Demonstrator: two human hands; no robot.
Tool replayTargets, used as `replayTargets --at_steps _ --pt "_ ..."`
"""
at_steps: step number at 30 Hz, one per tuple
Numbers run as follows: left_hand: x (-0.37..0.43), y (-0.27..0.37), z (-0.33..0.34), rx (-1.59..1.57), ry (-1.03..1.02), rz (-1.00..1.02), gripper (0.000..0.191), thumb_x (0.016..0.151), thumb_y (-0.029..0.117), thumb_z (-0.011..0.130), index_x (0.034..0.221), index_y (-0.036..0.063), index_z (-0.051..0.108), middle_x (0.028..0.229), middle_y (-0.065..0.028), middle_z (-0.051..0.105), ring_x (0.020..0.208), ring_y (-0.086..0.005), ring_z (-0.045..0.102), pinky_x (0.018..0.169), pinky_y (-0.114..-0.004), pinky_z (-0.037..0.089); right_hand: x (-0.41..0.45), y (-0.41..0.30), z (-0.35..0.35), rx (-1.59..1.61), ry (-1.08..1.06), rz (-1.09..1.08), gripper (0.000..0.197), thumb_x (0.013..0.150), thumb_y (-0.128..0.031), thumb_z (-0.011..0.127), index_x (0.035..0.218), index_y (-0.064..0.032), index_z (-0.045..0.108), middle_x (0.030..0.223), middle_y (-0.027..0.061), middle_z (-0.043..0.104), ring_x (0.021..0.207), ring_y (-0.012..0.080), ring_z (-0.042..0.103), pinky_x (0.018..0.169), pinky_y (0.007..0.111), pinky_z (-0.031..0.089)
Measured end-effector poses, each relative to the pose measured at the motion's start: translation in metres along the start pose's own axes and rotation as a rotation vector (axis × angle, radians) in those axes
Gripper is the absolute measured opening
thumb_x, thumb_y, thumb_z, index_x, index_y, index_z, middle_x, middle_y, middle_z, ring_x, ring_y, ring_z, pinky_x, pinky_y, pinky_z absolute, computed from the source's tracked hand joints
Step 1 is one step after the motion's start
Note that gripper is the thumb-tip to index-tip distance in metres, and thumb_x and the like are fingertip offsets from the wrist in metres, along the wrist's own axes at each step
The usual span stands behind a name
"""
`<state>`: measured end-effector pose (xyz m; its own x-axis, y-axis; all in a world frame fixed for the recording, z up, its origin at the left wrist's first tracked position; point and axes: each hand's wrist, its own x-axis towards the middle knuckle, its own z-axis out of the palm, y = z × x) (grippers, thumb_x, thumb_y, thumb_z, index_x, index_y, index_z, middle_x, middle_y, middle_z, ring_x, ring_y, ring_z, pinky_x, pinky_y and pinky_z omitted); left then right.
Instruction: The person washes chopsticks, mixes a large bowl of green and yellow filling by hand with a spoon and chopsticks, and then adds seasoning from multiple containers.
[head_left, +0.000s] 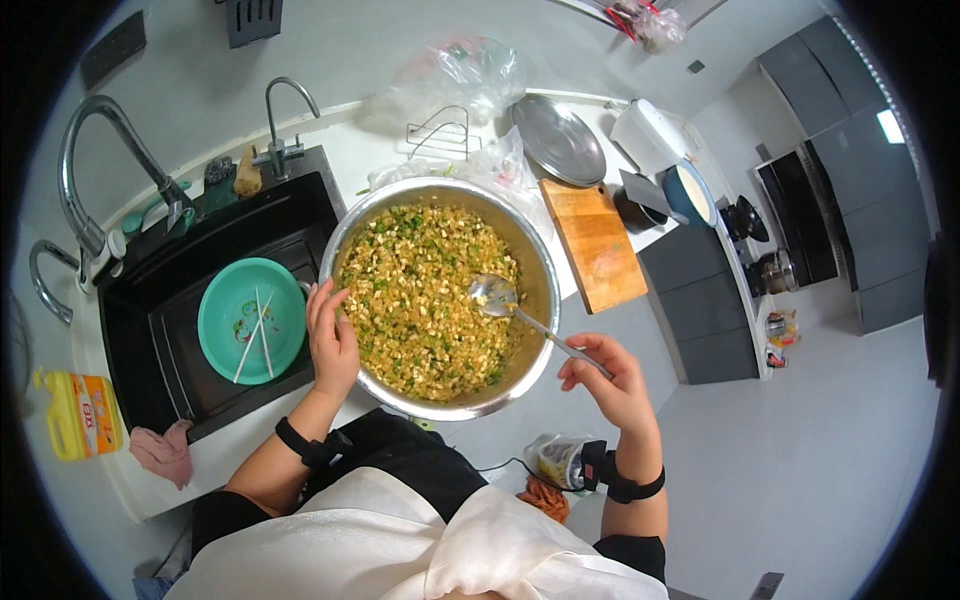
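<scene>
A large stainless steel basin (553, 300) stands in front of me. It is filled with a finely chopped mixture (427, 300) of pale yellow bits, small white cubes and green pieces. My left hand (330, 341) holds the basin's left rim, fingers over the edge. Between the thumb and fingers of my right hand (611, 379) is the handle of a metal spoon (495, 294). The spoon's bowl rests on the mixture at the right side, with a few bits stuck to it.
Left is a black sink (172, 341) containing a green plastic bowl (217, 330) with two white chopsticks (251, 341). A wooden cutting board (589, 240) overhangs the counter edge at right. Behind lie a round metal lid (559, 139) and plastic bags (480, 75). A yellow jug (75, 416) stands far left.
</scene>
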<state>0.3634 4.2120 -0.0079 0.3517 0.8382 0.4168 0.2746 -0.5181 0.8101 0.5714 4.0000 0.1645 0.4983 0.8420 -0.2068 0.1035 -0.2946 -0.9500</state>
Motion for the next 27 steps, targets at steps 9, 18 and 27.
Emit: replayTargets --at_steps 9,18,27 --pt "0.005 0.006 0.004 0.005 -0.024 -0.006 0.031 0.076 -0.001 0.038 0.105 0.0014 0.049 0.125 -0.0149 0.037 0.12 -0.0335 0.027 0.099 -0.041 0.021 0.002 -0.006 -0.019 0.121 0.317 -0.472 0.014 0.084 -0.009 0.049 0.077 0.0029 0.05 0.067 0.0114 0.056 0.056 0.0157 0.054 0.051 0.026 0.046" --pt "0.015 0.017 0.011 0.012 -0.035 -0.035 0.03 0.076 -0.001 0.038 0.105 0.0002 0.049 0.125 -0.0159 0.037 0.12 -0.0336 0.027 0.098 -0.04 0.021 0.009 -0.058 -0.04 0.25 0.167 -0.777 0.019 0.085 -0.017 0.043 0.071 -0.0039 0.047 0.054 0.0084 0.052 0.041 0.0152 0.049 0.048 0.028 0.038" --pt "0.025 0.024 0.018 0.029 -0.041 -0.049 0.029 0.078 -0.001 0.037 0.104 -0.0002 0.048 0.124 -0.0162 0.037 0.12 -0.0344 0.027 0.098 -0.041 0.022 0.02 -0.088 -0.052 0.331 0.066 -0.837 0.022 0.086 -0.023 0.043 0.07 -0.0084 0.044 0.051 0.0061 0.052 0.039 0.0122 0.048 0.046 0.027 0.037"
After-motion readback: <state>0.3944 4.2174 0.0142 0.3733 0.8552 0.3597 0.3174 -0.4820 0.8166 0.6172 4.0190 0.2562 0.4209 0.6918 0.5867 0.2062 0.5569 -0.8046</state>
